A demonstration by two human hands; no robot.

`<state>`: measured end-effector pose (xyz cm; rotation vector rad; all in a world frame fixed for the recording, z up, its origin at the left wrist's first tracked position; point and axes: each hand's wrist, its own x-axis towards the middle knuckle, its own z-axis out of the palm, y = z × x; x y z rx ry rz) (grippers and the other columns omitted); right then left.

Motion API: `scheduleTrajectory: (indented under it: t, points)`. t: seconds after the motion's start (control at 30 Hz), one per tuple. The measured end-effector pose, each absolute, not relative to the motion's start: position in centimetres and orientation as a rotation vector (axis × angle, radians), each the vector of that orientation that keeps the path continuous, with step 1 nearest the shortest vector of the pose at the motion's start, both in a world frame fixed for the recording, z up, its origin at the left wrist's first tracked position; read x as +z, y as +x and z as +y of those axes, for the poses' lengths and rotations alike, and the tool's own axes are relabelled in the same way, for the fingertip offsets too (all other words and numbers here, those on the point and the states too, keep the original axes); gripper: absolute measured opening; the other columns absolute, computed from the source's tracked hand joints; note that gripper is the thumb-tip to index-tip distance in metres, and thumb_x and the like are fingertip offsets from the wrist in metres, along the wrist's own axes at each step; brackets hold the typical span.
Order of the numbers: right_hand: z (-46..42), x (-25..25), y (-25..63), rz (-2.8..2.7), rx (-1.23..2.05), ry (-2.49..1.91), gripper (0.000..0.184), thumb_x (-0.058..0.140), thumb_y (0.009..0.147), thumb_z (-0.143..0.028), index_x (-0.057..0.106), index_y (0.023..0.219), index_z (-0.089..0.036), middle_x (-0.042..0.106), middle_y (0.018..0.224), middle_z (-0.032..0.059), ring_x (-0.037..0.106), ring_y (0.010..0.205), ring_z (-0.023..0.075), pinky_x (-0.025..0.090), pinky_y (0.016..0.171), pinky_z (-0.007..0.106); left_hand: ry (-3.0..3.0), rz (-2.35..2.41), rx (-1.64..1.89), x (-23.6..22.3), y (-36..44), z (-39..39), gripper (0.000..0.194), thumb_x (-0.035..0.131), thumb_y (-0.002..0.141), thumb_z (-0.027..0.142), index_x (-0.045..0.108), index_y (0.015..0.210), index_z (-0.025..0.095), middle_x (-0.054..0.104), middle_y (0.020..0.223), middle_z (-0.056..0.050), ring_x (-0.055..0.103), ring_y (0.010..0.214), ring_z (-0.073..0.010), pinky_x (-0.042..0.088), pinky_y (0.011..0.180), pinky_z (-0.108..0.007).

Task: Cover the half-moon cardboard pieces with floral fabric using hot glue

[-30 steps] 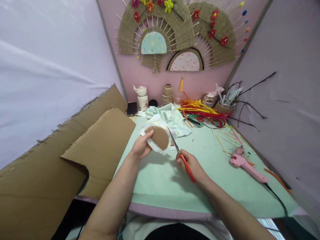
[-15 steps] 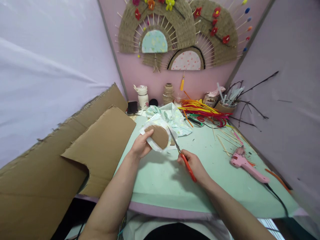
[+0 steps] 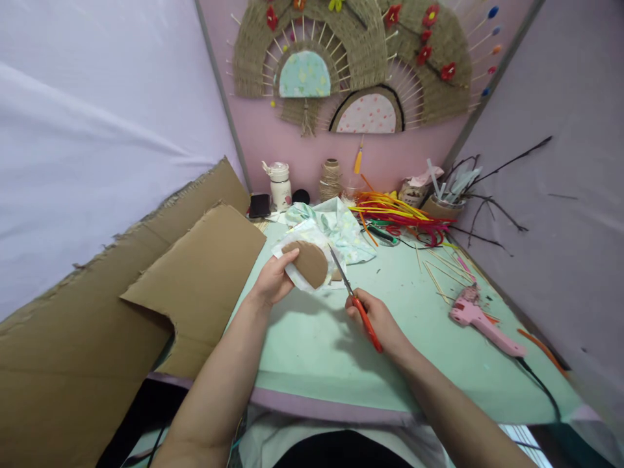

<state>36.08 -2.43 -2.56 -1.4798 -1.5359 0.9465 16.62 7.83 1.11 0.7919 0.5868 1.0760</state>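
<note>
My left hand pinches a rounded cardboard piece together with the pale fabric behind it, thumb on the cardboard face. The fabric sticks out around the cardboard as a border. In my right hand are red-handled scissors, their blades pointing up and left beside the fabric's right edge. Whether the blade tips touch the fabric I cannot tell. A larger crumpled floral cloth lies on the table just beyond.
Big cardboard sheets lean along the left side. On the right lies a pink glue gun with its cord, near thin sticks. Coloured pipe cleaners, a twine spool, a white bottle and a phone line the back.
The camera view has shifted slightly. Both hands keep their hold, and the cardboard with its fabric is turned very little, if at all; the scissors stay beside the fabric edge.
</note>
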Motion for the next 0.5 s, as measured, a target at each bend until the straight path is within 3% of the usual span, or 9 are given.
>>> scheduleTrajectory:
  t: [0.17, 0.5]
  points:
    - [-2.43, -2.59, 36.12, -1.555, 0.945, -1.472, 0.025, 0.054, 0.075, -0.043, 0.047, 0.068, -0.020, 0.050, 0.059, -0.0042, 0.040, 0.053, 0.0112, 0.032, 0.050, 0.023, 0.801, 0.594, 1.039, 1.10, 16.54, 7.72, 0.032, 0.069, 0.075, 0.024, 0.065, 0.105, 0.015, 0.071, 0.100, -0.006, 0.064, 0.098, -0.0221, 0.043, 0.096, -0.036]
    - [-2.45, -2.61, 36.11, -1.535, 0.973, -1.466, 0.029, 0.056, 0.074, -0.047, 0.046, 0.067, -0.021, 0.044, 0.057, -0.0055, 0.036, 0.053, 0.0109, 0.029, 0.049, 0.023, 0.840, 0.574, 0.959, 1.42, 16.52, 7.41, 0.026, 0.068, 0.075, 0.022, 0.068, 0.099, 0.013, 0.072, 0.098, -0.008, 0.066, 0.091, -0.0220, 0.045, 0.090, -0.035]
